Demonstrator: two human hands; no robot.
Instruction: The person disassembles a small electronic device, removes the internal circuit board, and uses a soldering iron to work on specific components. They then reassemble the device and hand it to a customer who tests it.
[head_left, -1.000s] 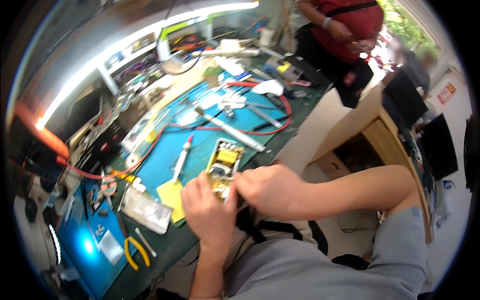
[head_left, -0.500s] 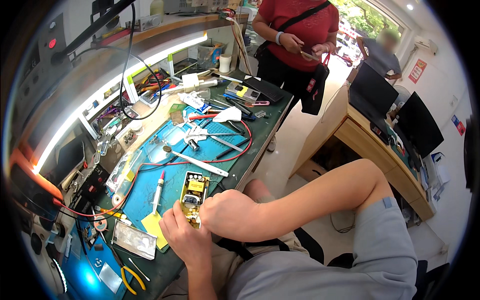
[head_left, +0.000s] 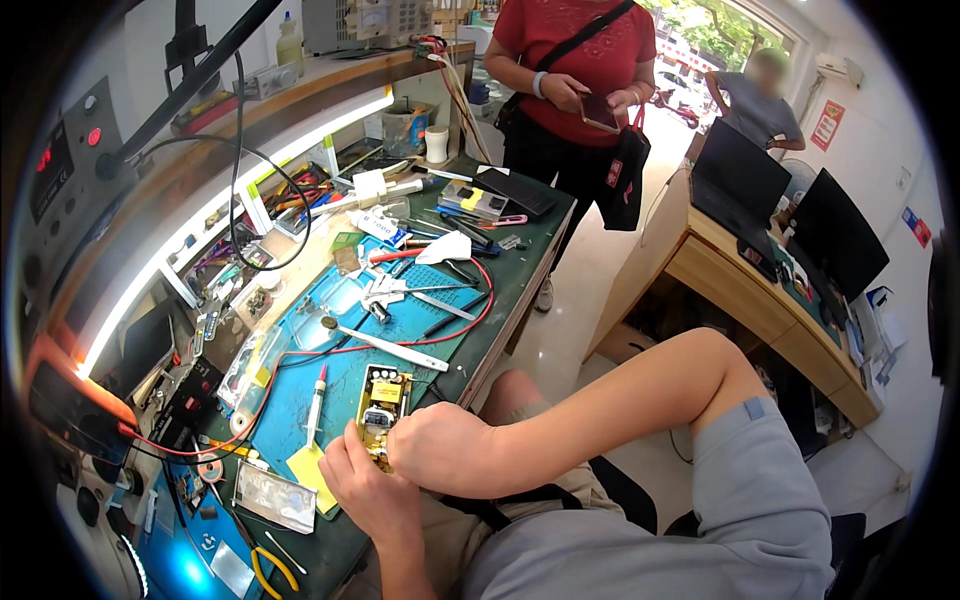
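Observation:
A power supply board point(head_left: 384, 392) with a yellow-wrapped transformer and several capacitors lies in its open metal case at the bench's near edge. My left hand point(head_left: 372, 487) grips its lower left end between thumb and fingers. Against its lower right side is my right hand point(head_left: 440, 449), curled into a fist; its fingertips, and anything in them, are hidden. Left of the board are a syringe point(head_left: 316, 405) with a red tip and a yellow sticky-note pad point(head_left: 315, 476). A white-handled brush point(head_left: 392, 348) lies just beyond the board.
A blue work mat point(head_left: 285, 400) covers part of the bench. Around it lie a metal plate point(head_left: 275, 496), yellow-handled pliers point(head_left: 272, 575), a red cable point(head_left: 488, 305) and calipers point(head_left: 385, 293). A person in red point(head_left: 575, 60) stands beyond the bench holding a phone; another stands farther back.
My view has shifted slightly, so the bench sits a little differently in it. Both hands stay at the power supply board. The person in red has tilted the phone.

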